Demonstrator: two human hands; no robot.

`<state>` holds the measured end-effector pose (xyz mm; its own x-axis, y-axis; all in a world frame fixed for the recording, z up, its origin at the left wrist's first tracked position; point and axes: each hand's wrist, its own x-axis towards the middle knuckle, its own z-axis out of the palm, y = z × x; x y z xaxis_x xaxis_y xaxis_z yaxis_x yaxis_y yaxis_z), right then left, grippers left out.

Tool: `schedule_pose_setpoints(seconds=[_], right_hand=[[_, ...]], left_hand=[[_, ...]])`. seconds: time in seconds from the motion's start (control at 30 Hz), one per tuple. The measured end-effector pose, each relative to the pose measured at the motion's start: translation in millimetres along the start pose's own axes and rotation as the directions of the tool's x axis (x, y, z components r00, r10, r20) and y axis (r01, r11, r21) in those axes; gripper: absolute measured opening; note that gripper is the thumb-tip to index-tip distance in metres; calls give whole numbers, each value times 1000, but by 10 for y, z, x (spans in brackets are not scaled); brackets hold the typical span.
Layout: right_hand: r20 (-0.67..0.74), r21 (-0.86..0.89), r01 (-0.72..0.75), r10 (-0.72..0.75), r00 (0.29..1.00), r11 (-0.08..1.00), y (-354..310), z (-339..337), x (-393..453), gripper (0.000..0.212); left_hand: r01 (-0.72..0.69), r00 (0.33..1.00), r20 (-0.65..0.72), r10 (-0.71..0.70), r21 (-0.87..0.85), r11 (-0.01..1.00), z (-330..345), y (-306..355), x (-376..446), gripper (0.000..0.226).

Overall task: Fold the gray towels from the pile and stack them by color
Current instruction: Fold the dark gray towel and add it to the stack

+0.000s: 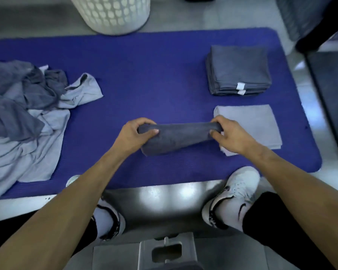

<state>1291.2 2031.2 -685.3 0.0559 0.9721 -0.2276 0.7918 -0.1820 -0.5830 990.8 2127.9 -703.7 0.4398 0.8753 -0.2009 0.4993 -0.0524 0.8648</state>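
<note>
Dark gray cloth, a folded towel, hangs stretched between both hands near the middle of the blue mat. The left hand pinches its left end, thumb on the near face and fingers curled over the top edge; the right hand grips the right end the same way. Just right of it lies a folded light gray towel, partly under the right hand. Farther off on the right sits the stack of folded dark gray towels, with white tags showing at its near edge. The unfolded pile, mixed light and dark gray, sprawls on the mat's left side. A white perforated laundry basket stands beyond the mat's far edge.
</note>
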Motion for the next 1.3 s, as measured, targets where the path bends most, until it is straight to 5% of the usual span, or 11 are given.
schedule_pose_setpoints(seconds=[0.37, 0.53, 0.63, 0.8, 1.0, 1.13, 1.2, 1.3], right_hand=[[-150, -141, -112, 91, 984, 984, 227, -1624, -26, 26], [-249, -23, -162, 152, 956, 986, 826, -1862, 60, 20], [-309, 166, -198, 241, 920, 966, 1254, -1808, 305, 11], [-560, 471, -98, 383, 734, 877, 1690, -1496, 778, 13], [-605, 564, -41, 447, 659, 825, 1979, -1433, 1457, 18], [-642, 586, -16, 476, 601, 810, 2122, -1646, 1911, 22], [-598, 612, -48, 501, 626, 790, 2183, -1730, 2187, 32], [-328, 585, -281, 539, 776, 761, 2299, -1608, 2405, 51]], left_hand=[[-217, 975, -55, 217, 10, 976, 457, 1456, 649, 14], [-256, 965, -51, 256, 10, 967, 967, 1743, 1259, 15], [-223, 975, 1, 223, 46, 974, 1255, 1748, 1775, 15], [-138, 990, 3, 138, -30, 990, 1675, 1640, 2533, 16], [-29, 1000, 9, 30, -63, 998, 1826, 1518, 3217, 7], [132, 990, 81, -115, -249, 959, 1731, 1583, 3606, 11], [186, 982, 30, -186, -330, 925, 1771, 1542, 3828, 18], [301, 950, -9, -313, -238, 923, 1903, 1328, 4009, 45]])
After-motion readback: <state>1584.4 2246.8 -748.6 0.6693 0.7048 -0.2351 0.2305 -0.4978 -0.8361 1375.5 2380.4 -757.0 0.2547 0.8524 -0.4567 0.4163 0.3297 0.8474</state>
